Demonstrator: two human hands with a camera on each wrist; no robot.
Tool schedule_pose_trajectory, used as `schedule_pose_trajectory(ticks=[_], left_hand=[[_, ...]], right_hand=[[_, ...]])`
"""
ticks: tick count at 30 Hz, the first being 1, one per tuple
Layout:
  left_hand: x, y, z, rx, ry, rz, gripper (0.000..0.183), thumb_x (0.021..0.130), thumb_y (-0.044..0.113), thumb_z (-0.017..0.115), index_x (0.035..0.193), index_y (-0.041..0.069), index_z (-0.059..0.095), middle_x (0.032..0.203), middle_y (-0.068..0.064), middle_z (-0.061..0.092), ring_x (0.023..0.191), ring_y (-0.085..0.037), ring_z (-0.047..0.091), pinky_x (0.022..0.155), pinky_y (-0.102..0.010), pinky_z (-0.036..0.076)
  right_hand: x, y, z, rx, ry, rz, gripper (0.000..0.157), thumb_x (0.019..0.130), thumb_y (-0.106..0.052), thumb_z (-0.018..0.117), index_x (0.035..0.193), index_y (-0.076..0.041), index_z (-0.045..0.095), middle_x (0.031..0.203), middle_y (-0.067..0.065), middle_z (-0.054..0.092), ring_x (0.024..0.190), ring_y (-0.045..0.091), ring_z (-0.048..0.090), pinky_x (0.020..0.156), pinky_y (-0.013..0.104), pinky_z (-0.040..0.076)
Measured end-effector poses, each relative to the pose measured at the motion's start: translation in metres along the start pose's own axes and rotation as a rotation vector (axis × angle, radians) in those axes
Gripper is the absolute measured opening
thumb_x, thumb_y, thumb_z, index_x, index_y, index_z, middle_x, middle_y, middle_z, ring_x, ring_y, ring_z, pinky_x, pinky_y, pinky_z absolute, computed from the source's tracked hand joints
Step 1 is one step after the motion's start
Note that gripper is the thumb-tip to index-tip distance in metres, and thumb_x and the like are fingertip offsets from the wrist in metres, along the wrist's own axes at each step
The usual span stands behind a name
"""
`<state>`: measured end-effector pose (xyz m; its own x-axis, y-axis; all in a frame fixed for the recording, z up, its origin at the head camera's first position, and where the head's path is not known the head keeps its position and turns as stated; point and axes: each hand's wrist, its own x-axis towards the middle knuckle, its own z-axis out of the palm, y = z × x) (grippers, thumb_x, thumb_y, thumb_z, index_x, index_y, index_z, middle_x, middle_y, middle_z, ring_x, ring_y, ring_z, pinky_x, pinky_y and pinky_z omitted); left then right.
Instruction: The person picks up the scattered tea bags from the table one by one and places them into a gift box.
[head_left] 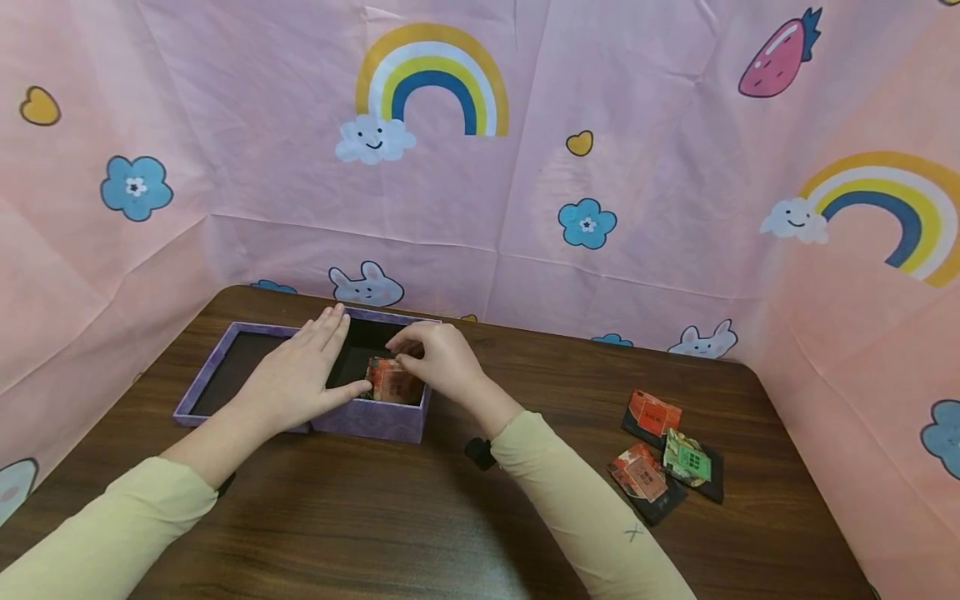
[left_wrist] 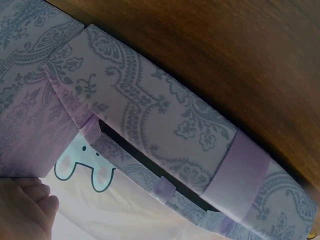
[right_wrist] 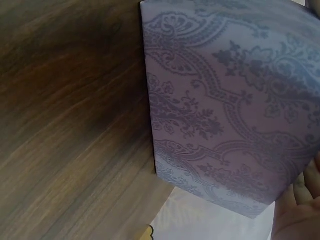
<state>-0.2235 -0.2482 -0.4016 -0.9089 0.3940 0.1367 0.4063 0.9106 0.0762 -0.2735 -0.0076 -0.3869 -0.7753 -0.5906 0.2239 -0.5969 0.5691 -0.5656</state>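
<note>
A purple patterned box (head_left: 367, 419) with a dark inside stands at the left of the table, its lid (head_left: 201, 377) folded out flat to the left. Inside the box, near its front wall, a red sachet (head_left: 393, 382) leans upright. My right hand (head_left: 442, 354) reaches over the box's right wall, thumb and curled fingers at the sachet's top right corner. My left hand (head_left: 296, 367) lies across the side where lid and box meet, fingers straight, thumb stretched along the front rim to the sachet's left edge. Both wrist views show mostly the box's patterned outside.
To the right on the brown wooden table (head_left: 555, 533) lie a red sachet (head_left: 652, 414), a green sachet (head_left: 687, 458) and another red sachet (head_left: 641, 475), partly overlapping. A printed pink cloth (head_left: 480, 192) hangs behind and beside the table.
</note>
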Motion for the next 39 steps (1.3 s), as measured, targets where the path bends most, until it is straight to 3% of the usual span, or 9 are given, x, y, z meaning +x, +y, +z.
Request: schedule_pose_trajectory(ticks=[10, 16, 21, 33, 39], left_hand=[[0.002, 0.000, 0.000, -0.006, 0.001, -0.003, 0.108, 0.100, 0.068, 0.058, 0.164, -0.011, 0.022, 0.174, -0.031, 0.019, 0.162, -0.046, 0.023, 0.132, -0.060, 0.028], [0.001, -0.001, -0.003, 0.009, -0.008, -0.006, 0.107, 0.101, 0.068, 0.055, 0.164, -0.011, 0.021, 0.174, -0.031, 0.019, 0.162, -0.046, 0.022, 0.133, -0.059, 0.026], [0.000, -0.001, -0.003, 0.008, -0.012, -0.006, 0.108, 0.100, 0.069, 0.055, 0.165, -0.011, 0.021, 0.174, -0.030, 0.018, 0.163, -0.046, 0.021, 0.133, -0.059, 0.026], [0.001, 0.001, -0.002, 0.004, -0.014, -0.001, 0.108, 0.100, 0.069, 0.056, 0.164, -0.012, 0.022, 0.174, -0.031, 0.019, 0.162, -0.046, 0.021, 0.133, -0.059, 0.026], [0.002, 0.002, -0.002, 0.011, -0.007, 0.005, 0.107, 0.100, 0.068, 0.056, 0.163, -0.012, 0.024, 0.173, -0.031, 0.021, 0.162, -0.047, 0.023, 0.133, -0.059, 0.026]], right_hand=[[-0.007, 0.007, -0.015, 0.097, 0.068, 0.000, 0.019, 0.099, -0.008, 0.075, 0.117, -0.008, 0.080, 0.113, 0.006, 0.081, 0.101, 0.019, 0.078, 0.087, 0.023, 0.064], [-0.013, 0.017, -0.036, 0.173, 0.144, 0.014, 0.018, 0.097, -0.006, 0.077, 0.114, -0.006, 0.081, 0.110, 0.009, 0.082, 0.101, 0.022, 0.078, 0.087, 0.020, 0.063], [-0.023, 0.033, -0.056, 0.198, 0.186, 0.035, 0.017, 0.096, -0.005, 0.078, 0.112, -0.004, 0.081, 0.108, 0.011, 0.083, 0.098, 0.024, 0.079, 0.087, 0.026, 0.065], [-0.065, 0.082, -0.097, 0.236, 0.243, 0.179, 0.021, 0.096, -0.006, 0.078, 0.117, -0.004, 0.080, 0.112, 0.017, 0.081, 0.098, 0.031, 0.079, 0.084, 0.038, 0.066], [-0.092, 0.107, -0.114, 0.243, 0.284, 0.241, 0.024, 0.098, -0.010, 0.078, 0.120, -0.001, 0.078, 0.115, 0.019, 0.080, 0.103, 0.033, 0.077, 0.085, 0.027, 0.064]])
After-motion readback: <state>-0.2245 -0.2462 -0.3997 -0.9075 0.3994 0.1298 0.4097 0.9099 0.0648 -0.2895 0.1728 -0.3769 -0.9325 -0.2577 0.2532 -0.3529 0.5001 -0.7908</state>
